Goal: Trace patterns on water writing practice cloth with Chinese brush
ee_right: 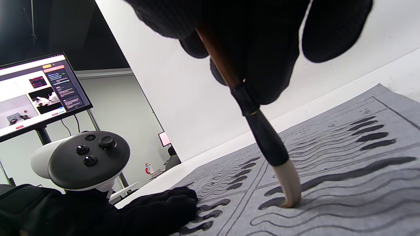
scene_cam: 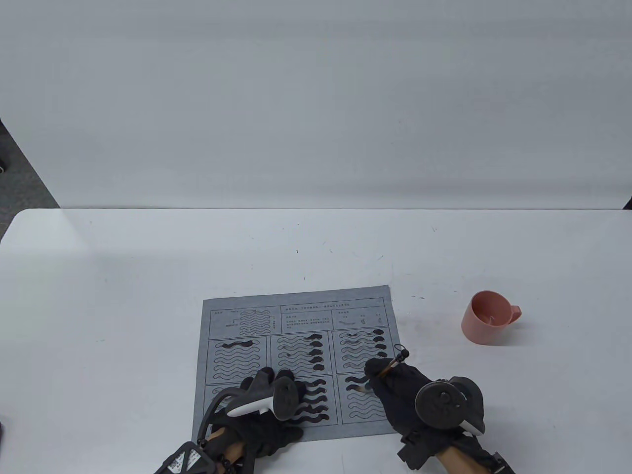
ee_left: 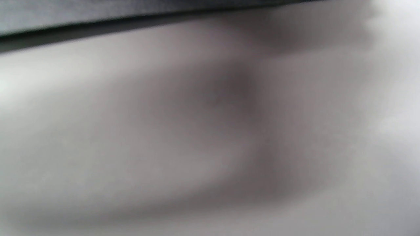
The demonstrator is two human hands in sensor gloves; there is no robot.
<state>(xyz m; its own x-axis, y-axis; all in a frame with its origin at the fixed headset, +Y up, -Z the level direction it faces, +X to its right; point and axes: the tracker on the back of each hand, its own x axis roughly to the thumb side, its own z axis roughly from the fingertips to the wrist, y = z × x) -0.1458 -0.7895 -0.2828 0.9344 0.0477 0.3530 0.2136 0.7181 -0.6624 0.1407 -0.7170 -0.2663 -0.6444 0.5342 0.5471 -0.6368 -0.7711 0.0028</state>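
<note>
A grey water writing cloth (scene_cam: 296,316) printed with wavy line patterns lies on the white table (scene_cam: 148,276); several waves are darkened with wet strokes. My right hand (scene_cam: 390,382) grips a Chinese brush (ee_right: 262,131) with a brown shaft and black ferrule. Its pale tip (ee_right: 290,190) presses bent onto a wave in the lower right panel (scene_cam: 363,400), leaving a dark stroke. My left hand (scene_cam: 269,390) lies flat on the cloth's lower middle panels, fingers straight, also visible low in the right wrist view (ee_right: 157,209). The left wrist view is only a grey blur.
A pink cup (scene_cam: 486,318) stands on the table to the right of the cloth. Off the table's far left, a monitor (ee_right: 36,91) on a stand shows in the right wrist view. A grey wall rises behind the table.
</note>
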